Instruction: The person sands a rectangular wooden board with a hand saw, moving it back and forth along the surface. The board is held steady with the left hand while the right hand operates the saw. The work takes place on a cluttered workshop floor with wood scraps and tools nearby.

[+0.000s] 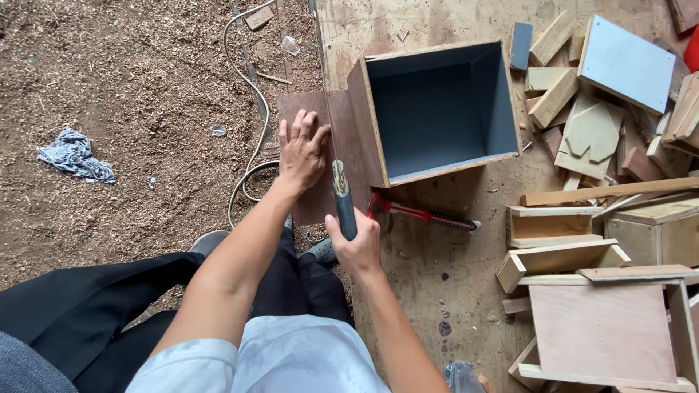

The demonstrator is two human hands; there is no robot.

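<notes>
Pressing flat-fingered on the brown panel (309, 156), left hand (302, 151); right hand (357, 244) apparently grips a hammer (342, 200) beside the box (437, 109).

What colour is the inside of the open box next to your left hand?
Dark blue-grey inside the box, with brown wooden outer walls; the head view shows it.

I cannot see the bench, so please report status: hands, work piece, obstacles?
Left hand flat on brown panel. Right hand grips hammer handle. Grey-lined box beside panel. Red cutter nearby.

My left hand (302, 149) flat, palm down, fingers together and pointing away from me, arm stretched forward. My right hand (357, 244) closed in fist grip, thumb wrapped, forearm angled in from lower right. Both forearms bare.
</notes>
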